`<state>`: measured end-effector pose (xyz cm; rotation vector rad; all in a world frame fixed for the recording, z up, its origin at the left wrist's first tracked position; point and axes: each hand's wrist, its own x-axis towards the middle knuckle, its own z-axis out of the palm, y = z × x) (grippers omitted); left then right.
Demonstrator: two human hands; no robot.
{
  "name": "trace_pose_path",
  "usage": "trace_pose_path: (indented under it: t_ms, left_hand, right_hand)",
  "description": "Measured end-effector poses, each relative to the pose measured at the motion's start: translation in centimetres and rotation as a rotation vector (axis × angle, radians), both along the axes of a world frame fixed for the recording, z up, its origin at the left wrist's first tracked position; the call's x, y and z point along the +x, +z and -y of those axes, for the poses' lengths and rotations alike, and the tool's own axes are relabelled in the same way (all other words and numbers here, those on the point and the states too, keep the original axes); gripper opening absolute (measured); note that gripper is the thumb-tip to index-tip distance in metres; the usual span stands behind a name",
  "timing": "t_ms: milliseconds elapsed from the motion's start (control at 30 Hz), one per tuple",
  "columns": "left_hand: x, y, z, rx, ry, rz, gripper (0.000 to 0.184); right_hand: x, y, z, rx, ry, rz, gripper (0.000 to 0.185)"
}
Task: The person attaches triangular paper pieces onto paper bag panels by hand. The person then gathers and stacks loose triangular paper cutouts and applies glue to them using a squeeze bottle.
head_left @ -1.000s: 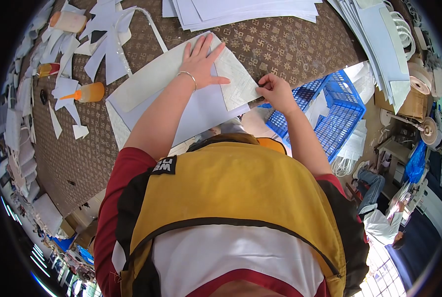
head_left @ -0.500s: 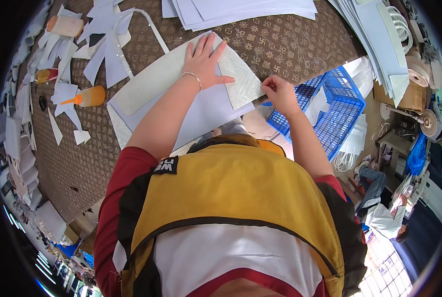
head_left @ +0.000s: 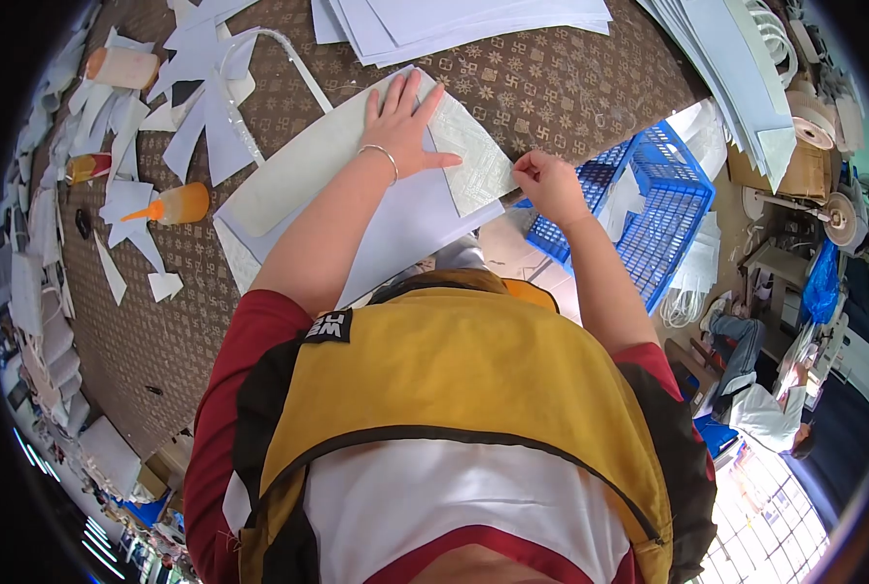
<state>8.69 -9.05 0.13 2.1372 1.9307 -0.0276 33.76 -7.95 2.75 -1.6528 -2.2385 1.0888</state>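
Upper centre of frame, an off-white textured sheet point(head_left: 474, 173) is pinned under the wide-spread left hand point(head_left: 398, 134). Its corner's pinched in the right hand point(head_left: 553, 188).

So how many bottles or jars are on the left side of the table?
3: an orange bottle, nearest the left hand; a pale jar, farthest forward; and a yellow-and-red container, farthest left. The pale scraps may hide more.
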Motion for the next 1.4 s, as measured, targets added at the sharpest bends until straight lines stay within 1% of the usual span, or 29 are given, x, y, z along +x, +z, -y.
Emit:
trace_pose_path:
  t_ms: [67, 100, 167, 200, 233, 267, 300, 333, 367, 400, 467, 500, 567, 600, 700, 733, 833, 867, 933, 1000, 1033, 1067, 1100, 1133, 1200, 1267, 1300, 1333, 1400]
  left_hand:
    - [-0.1, 0.1, -0.1, 0.002, 0.000, -0.001, 0.108]
    - [-0.1, 0.1, -0.1, 0.007, -0.001, -0.003, 0.108]
    - [-0.1, 0.2, 0.1, 0.010, 0.001, 0.023, 0.102]
    - [0.0, 0.3, 0.0, 0.013, 0.000, 0.035, 0.098]
    - [-0.1, -0.2, 0.1, 0.021, -0.004, 0.033, 0.098]
    - [-0.3, -1.3, 0.4, 0.020, 0.000, 0.039, 0.093]
    - [-0.5, -2.2, 0.5, 0.021, -0.002, 0.046, 0.088]
    - [-0.5, -1.7, -0.5, 0.045, 0.008, 0.052, 0.082]
    - [-0.3, -1.3, -0.9, 0.065, 0.007, 0.048, 0.082]
    - [0.6, -0.1, 0.0, 0.021, 0.054, -0.015, 0.079]
    - [2.0, 2.4, -0.1, -0.016, 0.164, -0.144, 0.072]
    - [2.8, 1.9, 0.4, 0.000, 0.162, -0.140, 0.072]
    - [4.1, -0.3, 1.2, 0.247, -0.151, -0.030, 0.073]
    - [4.3, -0.3, 1.3, 0.253, -0.150, -0.029, 0.073]
    - [3.9, -0.3, 0.6, 0.112, -0.034, 0.056, 0.073]
    - [3.5, -0.8, 0.4, 0.101, -0.037, 0.052, 0.073]
    - [1.3, -2.3, -2.7, 0.226, 0.104, 0.037, 0.074]
    - [0.8, -2.1, -3.0, 0.228, 0.078, 0.041, 0.074]
    - [0.5, -1.3, -4.6, 0.182, 0.129, -0.054, 0.073]
    - [0.0, -2.3, -4.7, 0.332, 0.065, -0.023, 0.069]
    - [-0.1, -1.6, -4.4, 0.363, 0.030, 0.095, 0.064]
    - [-0.4, -0.9, -3.1, 0.332, -0.035, 0.119, 0.065]
    - [-0.4, -0.5, -1.6, 0.346, -0.038, 0.005, 0.069]
    - [-2.4, -2.6, 0.2, 0.400, -0.087, 0.020, 0.070]
    - [-3.6, -0.6, 4.5, 0.300, 0.058, -0.118, 0.068]
    - [-9.8, -3.7, 8.6, 0.476, 0.162, -0.103, 0.067]
    - [-11.5, -2.8, 10.4, 0.270, 0.370, -0.275, 0.067]
    - [-13.0, -1.7, 12.1, 0.060, 0.581, -0.445, 0.068]
    - [-16.5, -2.6, 17.0, 0.188, 0.753, -0.411, 0.070]
  right_hand:
    - [-1.1, 1.6, 0.2, 0.119, 0.107, 0.301, 0.020]
    - [-1.7, 1.8, 0.6, 0.124, 0.106, 0.299, 0.020]
    - [-3.3, 2.1, 1.7, 0.700, 0.130, 0.083, 0.047]
    - [-4.0, 1.1, 2.7, 0.706, 0.127, 0.082, 0.047]
    - [-4.6, -0.7, 4.2, 0.646, 0.284, 0.171, 0.059]
    - [-4.8, -2.3, 5.3, 0.582, 0.437, 0.261, 0.072]
    - [-4.9, -2.4, 5.8, 0.591, 0.423, 0.265, 0.072]
    - [-5.0, -2.3, 4.9, 0.569, 0.435, 0.265, 0.074]
    - [-5.0, -2.2, 4.7, 0.535, 0.447, 0.262, 0.077]
    - [-4.9, -2.2, 5.7, 0.475, 0.446, 0.263, 0.080]
    - [-5.0, -1.9, 5.7, 0.474, 0.431, 0.285, 0.080]
    - [-5.1, -1.8, 5.8, 0.449, 0.437, 0.301, 0.080]
    - [-5.3, -1.9, 6.2, 0.438, 0.442, 0.317, 0.081]
    - [-5.4, -2.1, 6.9, 0.416, 0.422, 0.327, 0.082]
    - [-4.9, -2.2, 6.9, 0.382, 0.377, 0.340, 0.083]
    - [-4.5, -2.3, 7.3, 0.403, 0.390, 0.299, 0.084]
    - [-4.2, -2.3, 7.7, 0.452, 0.377, 0.214, 0.087]
    - [-4.2, -2.3, 7.7, 0.439, 0.416, 0.203, 0.088]
    - [-3.7, -2.0, 7.1, 0.427, 0.449, 0.211, 0.088]
    - [-3.2, -2.9, 6.8, 0.441, 0.478, 0.203, 0.089]
    - [-3.1, -2.7, 6.8, 0.474, 0.458, 0.177, 0.083]
    - [-3.1, -1.5, 6.2, 0.508, 0.444, 0.148, 0.078]
    - [-3.6, -0.5, 5.1, 0.326, 0.507, 0.229, 0.070]
    - [-4.4, 2.1, 3.6, 0.134, 0.577, 0.282, 0.063]
    - [-6.5, 4.9, 0.8, -0.014, 0.597, 0.379, 0.058]
    - [-9.4, 1.2, -0.2, 0.471, 0.295, 0.020, 0.061]
    - [-9.9, -1.0, -0.1, 0.466, 0.289, 0.009, 0.061]
    - [-10.2, -3.3, -0.1, 0.583, 0.276, -0.050, 0.063]
    - [-11.0, -6.6, 0.1, 0.814, 0.245, -0.165, 0.069]
